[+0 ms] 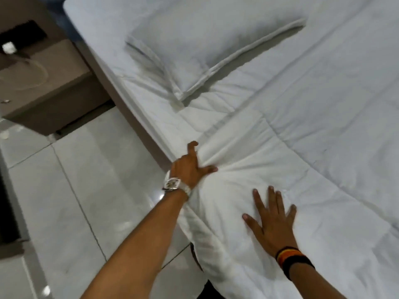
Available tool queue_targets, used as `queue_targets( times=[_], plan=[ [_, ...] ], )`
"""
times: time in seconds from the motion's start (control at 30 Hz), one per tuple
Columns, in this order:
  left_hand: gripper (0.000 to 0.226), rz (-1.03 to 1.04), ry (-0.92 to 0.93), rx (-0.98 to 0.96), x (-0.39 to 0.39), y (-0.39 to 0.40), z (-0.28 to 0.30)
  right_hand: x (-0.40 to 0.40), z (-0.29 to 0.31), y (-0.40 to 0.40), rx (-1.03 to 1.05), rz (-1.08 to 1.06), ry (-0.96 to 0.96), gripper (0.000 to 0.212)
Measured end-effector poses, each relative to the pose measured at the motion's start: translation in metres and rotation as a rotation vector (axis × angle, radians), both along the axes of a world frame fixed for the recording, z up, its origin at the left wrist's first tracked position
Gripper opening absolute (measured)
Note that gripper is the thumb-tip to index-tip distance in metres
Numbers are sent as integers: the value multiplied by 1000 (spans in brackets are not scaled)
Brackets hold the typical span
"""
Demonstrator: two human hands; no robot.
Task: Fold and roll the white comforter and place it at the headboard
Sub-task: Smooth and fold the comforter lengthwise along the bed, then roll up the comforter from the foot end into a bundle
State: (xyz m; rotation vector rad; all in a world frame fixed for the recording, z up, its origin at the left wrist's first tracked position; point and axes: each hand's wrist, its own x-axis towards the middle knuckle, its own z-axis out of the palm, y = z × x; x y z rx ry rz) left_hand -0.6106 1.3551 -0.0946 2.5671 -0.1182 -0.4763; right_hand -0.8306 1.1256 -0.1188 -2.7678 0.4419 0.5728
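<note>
I'm looking down at the bed [90,29] from its side edge, all places given off the pillow [194,46]. The comforter [291,137] is lying spread over the bed, below and to the right of the pillow, its near folded edge bunching toward me and a corner hanging off the bed's side over the floor [75,180]. The pillow's lower corner is resting on or just touching the comforter's top part; I can't tell which.

My left hand [190,167] is sitting well below the pillow at the bed's edge, fingers pinching a gathered bunch of comforter, creases radiating out from the grip, index finger sticking up. A watch [172,183] is on that wrist.

My right hand [272,221] is lying further below the pillow and to the right of the left hand, flat, palm down, fingers spread wide, pressing on the comforter, gripping nothing. A striped wristband [291,258] is on that wrist.

Left of the pillow, beyond the bed's edge, a brown nightstand [43,78] is standing on the floor, with a white cable [32,74] and a small white thing on top, too blurry to name.
</note>
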Motion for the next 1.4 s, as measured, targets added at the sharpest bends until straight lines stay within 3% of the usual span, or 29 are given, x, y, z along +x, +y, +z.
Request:
queue_targets(
  times=[0.13,0.23,0.33,0.43,0.53,0.67,0.8,1.1,1.2,1.27,1.4],
  plan=[
    [126,27,38,97,21,38,17,-53,13,4,-26,-176,26,81],
    [133,0,165,68,17,33,23,-99,16,8,-12,-367,95,82],
    [133,-19,258,-8,6,31,25,-142,21,18,37,-715,-34,85],
    [126,-15,188,-46,-1,32,22,-181,23,19,92,-1146,-180,106],
    [125,-62,167,-35,-8,30,16,-213,24,18,181,-1484,-163,127],
    [130,-21,225,-81,10,28,8,-231,11,1,477,-1762,-383,156],
    [134,-26,192,-95,31,23,-4,-247,5,-15,501,-1844,-382,162],
    [122,-174,128,-147,11,23,-3,-231,18,23,294,-1728,-572,60],
    [109,-239,75,-180,10,27,14,-226,33,48,102,-1665,-550,56],
    [104,-236,36,-181,18,44,25,-244,39,68,100,-1696,-563,58],
    [122,-188,91,-133,26,115,26,-295,24,128,187,-1742,-471,73]
  ],
)
